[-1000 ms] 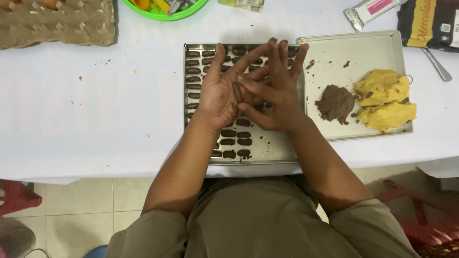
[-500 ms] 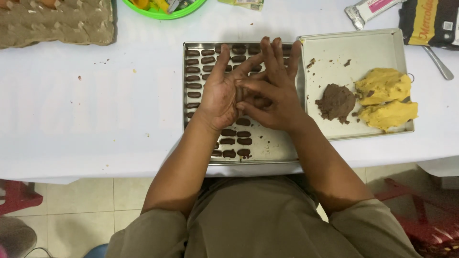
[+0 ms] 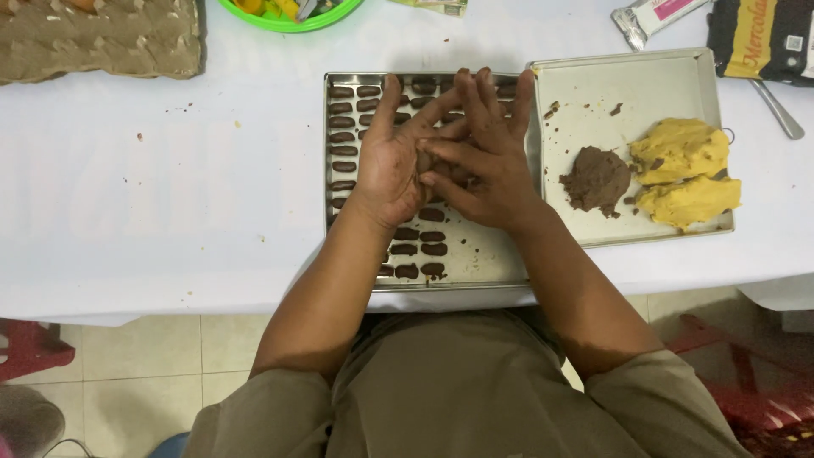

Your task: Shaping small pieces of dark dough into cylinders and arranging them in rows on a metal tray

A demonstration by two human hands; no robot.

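My left hand [image 3: 392,165] and my right hand [image 3: 485,165] are pressed palm to palm above a steel baking tray [image 3: 479,265], fingers straight and pointing away from me. A small piece of brown dough [image 3: 422,161] shows between the palms. The tray holds rows of small dark brown dough pieces [image 3: 420,249] along its left side and under my hands. To the right, a second steel tray [image 3: 627,85] carries a brown dough lump [image 3: 596,178] and two yellow dough lumps [image 3: 678,149], [image 3: 688,202].
A cardboard egg carton [image 3: 102,38] lies at the far left of the white table, with a green bowl [image 3: 288,17] at the far edge. A dark package [image 3: 763,38], a white packet [image 3: 653,17] and a metal spoon [image 3: 776,106] sit at the far right. A red stool [image 3: 25,348] stands on the floor.
My right hand has slid slightly across the left palm, with the fingers shifting a little. Both hands stay over the same tray.
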